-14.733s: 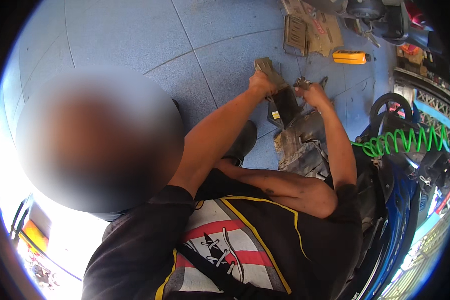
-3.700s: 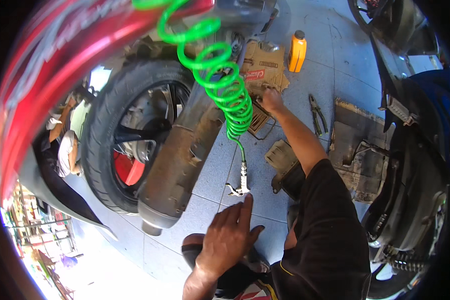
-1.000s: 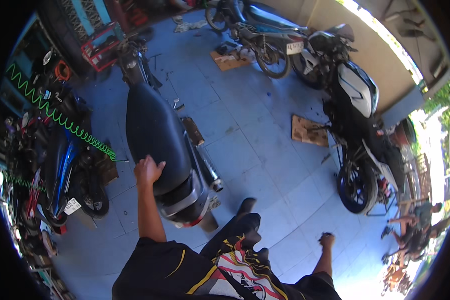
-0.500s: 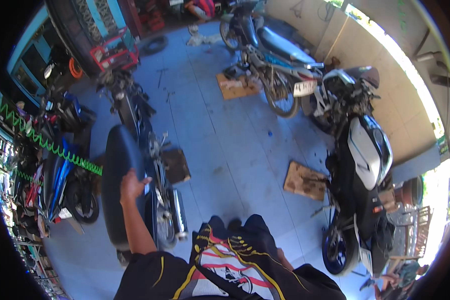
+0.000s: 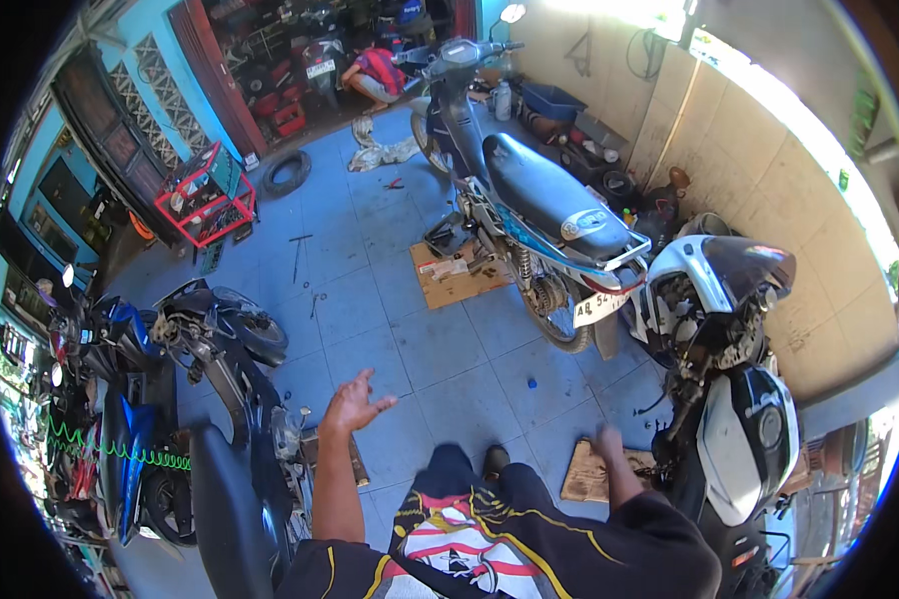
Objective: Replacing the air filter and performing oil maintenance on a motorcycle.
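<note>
My left hand (image 5: 353, 406), open with fingers spread, is in the air above the tiled floor, right of the black motorcycle seat (image 5: 225, 489) and apparently not touching it. My right hand (image 5: 609, 444) hangs low at the right, above stained cardboard (image 5: 587, 479) beside a white-tanked motorcycle (image 5: 727, 439); its fingers are too small and blurred to read. Ahead stands an underbone motorcycle (image 5: 539, 200), its rear wheel beside a cardboard sheet (image 5: 445, 290) with dark parts on it.
A red tool cart (image 5: 200, 215) and loose tyre (image 5: 285, 172) stand back left, near scattered tools. A person in red (image 5: 378, 72) crouches in the doorway. Scooters (image 5: 135, 429) and a green coiled hose (image 5: 115, 454) line the left; clutter lies along the right wall (image 5: 799, 299).
My left hand has let go of the seat and risen with fingers spread. I have moved forward past the seat; the motorcycles ahead appear larger, and more of the back doorway shows.
</note>
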`<move>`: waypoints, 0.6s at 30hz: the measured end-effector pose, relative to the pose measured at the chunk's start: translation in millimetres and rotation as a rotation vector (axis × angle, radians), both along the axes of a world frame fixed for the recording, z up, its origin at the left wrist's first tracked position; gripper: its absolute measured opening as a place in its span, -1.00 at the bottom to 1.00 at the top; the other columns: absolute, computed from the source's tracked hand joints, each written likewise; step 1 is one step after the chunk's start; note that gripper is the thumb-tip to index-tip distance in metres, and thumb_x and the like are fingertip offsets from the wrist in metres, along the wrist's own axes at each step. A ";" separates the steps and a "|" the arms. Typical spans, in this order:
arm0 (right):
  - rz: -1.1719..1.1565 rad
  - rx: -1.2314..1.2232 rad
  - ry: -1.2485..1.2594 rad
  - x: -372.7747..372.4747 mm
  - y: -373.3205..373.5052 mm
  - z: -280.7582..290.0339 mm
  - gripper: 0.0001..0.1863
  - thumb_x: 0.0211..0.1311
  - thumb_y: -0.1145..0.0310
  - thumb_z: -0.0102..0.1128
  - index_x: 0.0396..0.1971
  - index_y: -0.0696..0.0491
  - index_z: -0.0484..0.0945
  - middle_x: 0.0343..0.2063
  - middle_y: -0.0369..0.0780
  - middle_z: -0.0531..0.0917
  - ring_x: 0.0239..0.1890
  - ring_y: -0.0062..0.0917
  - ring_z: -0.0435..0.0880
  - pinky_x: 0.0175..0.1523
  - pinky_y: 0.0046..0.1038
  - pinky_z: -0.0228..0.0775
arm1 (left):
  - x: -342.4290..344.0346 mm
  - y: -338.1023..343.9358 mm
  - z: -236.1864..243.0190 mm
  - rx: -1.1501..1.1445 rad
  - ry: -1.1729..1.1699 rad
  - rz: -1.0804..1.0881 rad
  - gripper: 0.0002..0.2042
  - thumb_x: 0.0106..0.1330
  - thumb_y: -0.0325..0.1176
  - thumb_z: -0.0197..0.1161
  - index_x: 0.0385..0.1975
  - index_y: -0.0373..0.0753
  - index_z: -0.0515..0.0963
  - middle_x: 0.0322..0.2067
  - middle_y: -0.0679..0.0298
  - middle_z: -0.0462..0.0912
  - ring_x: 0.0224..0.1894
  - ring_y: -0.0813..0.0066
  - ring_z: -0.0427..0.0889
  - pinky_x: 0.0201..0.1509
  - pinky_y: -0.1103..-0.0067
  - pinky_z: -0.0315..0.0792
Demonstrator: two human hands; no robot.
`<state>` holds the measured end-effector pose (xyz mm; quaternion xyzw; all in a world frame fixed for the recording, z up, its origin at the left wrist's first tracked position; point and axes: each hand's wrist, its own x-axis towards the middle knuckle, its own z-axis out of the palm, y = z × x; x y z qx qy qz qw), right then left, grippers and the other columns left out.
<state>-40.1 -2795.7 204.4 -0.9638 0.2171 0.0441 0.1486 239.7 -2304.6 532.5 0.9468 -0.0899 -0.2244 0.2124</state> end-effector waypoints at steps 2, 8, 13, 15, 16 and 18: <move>-0.030 0.209 -0.387 137.6 3.8 136.1 -0.76 0.18 0.28 0.18 -0.32 0.18 0.53 -0.42 0.10 0.62 -0.36 -0.02 0.64 -0.27 -0.10 0.47 | 45.7 -19.8 4.9 0.013 -0.006 0.062 -0.16 0.05 0.05 0.44 0.25 -0.35 0.28 0.00 -0.11 0.58 0.11 0.01 0.53 0.20 0.28 0.39; -0.115 0.159 -0.695 365.3 -54.7 240.6 -0.76 0.15 0.39 0.20 -0.20 0.16 0.54 -0.30 0.02 0.59 -0.25 -0.09 0.62 -0.12 -0.21 0.44 | 228.3 -113.1 -35.4 0.132 0.014 -0.027 -0.19 0.04 0.02 0.44 0.21 -0.37 0.32 -0.07 -0.13 0.61 0.05 -0.03 0.57 0.15 0.27 0.43; -0.386 -0.268 -0.422 461.5 -121.3 214.1 -0.66 0.12 0.24 0.21 -0.16 0.13 0.55 -0.09 -0.01 0.51 -0.03 -0.13 0.51 0.06 -0.16 0.31 | 391.1 -220.7 -67.7 0.152 0.027 -0.160 -0.23 0.08 0.00 0.41 0.22 -0.37 0.32 -0.07 -0.15 0.61 0.09 -0.05 0.54 0.16 0.28 0.42; -0.469 -0.323 -0.215 487.8 -149.2 199.0 -0.56 0.09 0.10 0.20 -0.14 0.14 0.56 -0.11 -0.02 0.53 -0.04 -0.15 0.52 0.05 -0.10 0.31 | 454.9 -290.2 -76.2 0.162 -0.004 -0.212 -0.22 0.10 -0.01 0.39 0.23 -0.38 0.29 0.01 -0.16 0.56 0.15 -0.04 0.48 0.20 0.27 0.38; -0.466 -0.293 -0.185 493.6 -162.8 187.0 -0.58 0.08 0.11 0.21 -0.19 0.14 0.56 -0.16 -0.02 0.55 -0.06 -0.16 0.52 0.04 -0.13 0.32 | 480.1 -324.5 -84.7 0.169 0.023 -0.268 -0.22 0.10 -0.01 0.39 0.23 -0.38 0.29 0.01 -0.16 0.56 0.15 -0.04 0.48 0.20 0.27 0.38; -0.488 -0.299 -0.075 516.1 -170.8 203.7 -0.63 0.09 0.12 0.20 -0.27 0.13 0.57 -0.24 -0.04 0.58 -0.13 -0.18 0.56 0.01 -0.15 0.34 | 523.7 -381.0 -104.3 0.001 -0.142 -0.443 -0.20 0.11 -0.02 0.38 0.24 -0.42 0.24 0.07 -0.19 0.48 0.16 -0.07 0.45 0.21 0.25 0.36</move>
